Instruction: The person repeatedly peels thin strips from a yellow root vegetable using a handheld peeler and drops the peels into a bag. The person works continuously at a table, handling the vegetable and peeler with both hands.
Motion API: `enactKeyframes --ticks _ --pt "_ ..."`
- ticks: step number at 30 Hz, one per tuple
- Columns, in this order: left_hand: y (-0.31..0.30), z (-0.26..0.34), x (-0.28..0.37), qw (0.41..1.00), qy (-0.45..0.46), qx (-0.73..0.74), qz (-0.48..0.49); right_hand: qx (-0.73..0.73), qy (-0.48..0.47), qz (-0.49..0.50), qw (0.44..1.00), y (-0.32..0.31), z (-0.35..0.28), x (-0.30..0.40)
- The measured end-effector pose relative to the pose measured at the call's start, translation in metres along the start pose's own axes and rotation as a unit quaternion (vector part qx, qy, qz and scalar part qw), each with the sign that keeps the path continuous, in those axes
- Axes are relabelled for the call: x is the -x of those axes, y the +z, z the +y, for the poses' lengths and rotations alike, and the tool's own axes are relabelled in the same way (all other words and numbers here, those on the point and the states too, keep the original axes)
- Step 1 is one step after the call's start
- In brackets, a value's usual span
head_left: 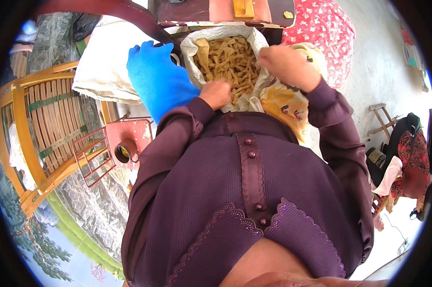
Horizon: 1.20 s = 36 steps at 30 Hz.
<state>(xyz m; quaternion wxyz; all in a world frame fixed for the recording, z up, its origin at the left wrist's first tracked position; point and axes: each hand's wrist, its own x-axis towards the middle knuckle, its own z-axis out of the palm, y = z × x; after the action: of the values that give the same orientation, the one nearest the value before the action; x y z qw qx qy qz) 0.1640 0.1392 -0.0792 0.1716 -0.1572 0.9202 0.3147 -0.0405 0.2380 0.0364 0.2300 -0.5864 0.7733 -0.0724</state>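
An open white woven sack (190, 53) stands before me, filled with tan, folded strip-like pieces (233, 53). A longer tan piece (202, 52) stands up at its left inner side. My left hand (217, 94) is at the sack's near side, with curled fingers against the pieces; its fingertips are hidden. My right hand (291, 68) is over the sack's right rim, its fingers bent and blurred by motion. Whether either hand grips a piece cannot be told. Blue cloth (162, 79) lies left of the sack, and yellow patterned cloth (287, 104) lies under my right forearm.
Beyond the sack is a dark red wooden surface (187, 10) bearing a yellow wooden block (243, 9). A red metal-framed seat (119, 125) at left holds a brown mug (125, 150), near a slatted wooden chair (54, 118). Red patterned cloth (330, 39) bulges at right. Another person (409, 154) sits far right.
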Motion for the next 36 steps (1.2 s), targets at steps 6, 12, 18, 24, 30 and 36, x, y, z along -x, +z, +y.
enactKeyframes --ticks 6,12,18,24,30,36 --pt "0.013 -0.008 0.016 0.978 -0.071 -0.136 -0.138 -0.171 -0.078 -0.074 0.979 0.099 -0.017 -0.052" --pt "0.004 -0.019 0.029 0.986 -0.083 -0.106 -0.096 -0.334 -0.001 -0.081 0.939 0.154 -0.029 -0.118" --pt "0.001 -0.025 0.038 0.989 -0.093 -0.081 -0.077 -0.599 0.134 -0.027 0.789 0.157 -0.049 -0.143" --pt "-0.005 -0.022 0.036 0.991 -0.086 -0.056 -0.09 -0.731 0.163 0.005 0.662 0.092 -0.028 -0.092" --pt "-0.005 -0.02 0.032 0.994 -0.05 -0.053 -0.087 -0.69 0.052 -0.003 0.722 -0.005 -0.047 -0.028" --pt "-0.002 -0.017 0.028 0.997 -0.048 -0.019 -0.06 -0.696 -0.054 0.109 0.707 -0.066 -0.086 0.046"
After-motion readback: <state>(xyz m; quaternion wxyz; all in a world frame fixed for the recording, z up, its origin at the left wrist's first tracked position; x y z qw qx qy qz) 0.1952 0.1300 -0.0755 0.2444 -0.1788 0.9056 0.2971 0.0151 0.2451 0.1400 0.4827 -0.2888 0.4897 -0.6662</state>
